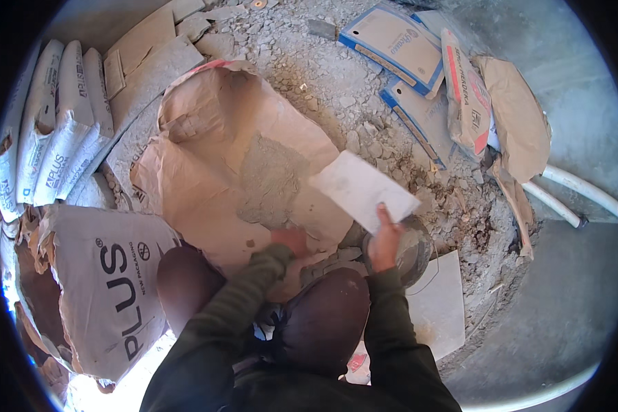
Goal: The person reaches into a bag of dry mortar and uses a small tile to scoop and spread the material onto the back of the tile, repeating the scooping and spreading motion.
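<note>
My right hand (386, 242) is closed on the lower end of a white rectangular tile piece (364, 189), thumb on its upper face. The tile is tilted over the edge of an opened brown paper sack (199, 226). A heap of grey powder (271, 182) lies on that paper. At the heap's near edge is my left hand (290, 242), low against the paper. Its fingers are blurred and partly hidden, so their grip does not show. Beside my right wrist stands a round bucket (419, 255) with grey stuff inside and a thin wire handle, partly covered by my hand.
Full sacks (69, 123) lean in a row at the left, near a torn white sack (117, 288). Blue-and-tan cartons (395, 48) and a red-striped bag (467, 93) lie far right. Rubble (364, 82) covers the floor. White pipes (563, 199) and a flat tile (439, 309) are at right.
</note>
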Demonstrator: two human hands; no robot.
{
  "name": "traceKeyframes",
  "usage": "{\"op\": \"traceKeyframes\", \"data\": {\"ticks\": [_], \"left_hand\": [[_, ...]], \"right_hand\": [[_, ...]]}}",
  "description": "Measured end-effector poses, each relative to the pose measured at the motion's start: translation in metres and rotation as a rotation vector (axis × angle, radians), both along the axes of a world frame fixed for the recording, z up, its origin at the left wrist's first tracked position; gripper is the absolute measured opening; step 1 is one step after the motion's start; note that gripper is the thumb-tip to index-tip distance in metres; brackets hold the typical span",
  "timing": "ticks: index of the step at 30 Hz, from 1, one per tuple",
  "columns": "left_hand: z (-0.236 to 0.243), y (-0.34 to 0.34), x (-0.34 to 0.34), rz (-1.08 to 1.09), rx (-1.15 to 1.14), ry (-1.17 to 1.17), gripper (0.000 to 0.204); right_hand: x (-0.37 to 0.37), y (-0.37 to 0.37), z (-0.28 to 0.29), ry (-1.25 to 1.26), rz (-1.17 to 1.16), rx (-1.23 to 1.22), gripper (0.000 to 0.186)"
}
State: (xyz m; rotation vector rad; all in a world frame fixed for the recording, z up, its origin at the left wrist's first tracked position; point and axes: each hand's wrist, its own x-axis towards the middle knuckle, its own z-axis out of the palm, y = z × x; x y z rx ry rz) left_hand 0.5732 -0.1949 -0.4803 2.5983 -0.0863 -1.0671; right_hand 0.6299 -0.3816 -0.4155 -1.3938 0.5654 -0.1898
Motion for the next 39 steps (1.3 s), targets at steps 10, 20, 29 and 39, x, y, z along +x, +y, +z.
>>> {"op": "traceKeyframes", "data": {"ticks": [10,20,29,39], "left_hand": [[0.024,0.13,0.218,-0.135,0.421,-0.916,0.055],[-0.009,0.134,0.262,-0.327,0.696,-0.492,0.034],[-0.027,0.167,0.27,-0.318,0.664,-0.822,0.023],[0.051,0.139,0.229,-0.385,0.442,-0.879,0.009]], "right_hand": [[-0.096,0.012,-0.11,0.415,0.16,0.22,0.035],[-0.119,0.019,-0.164,0.378,0.038,0.53,0.04],[-0.078,0.034,-0.185,0.37,0.09,0.606,0.039],[-0.081,0.038,-0.198,0.379,0.083,0.663,0.039]]}}
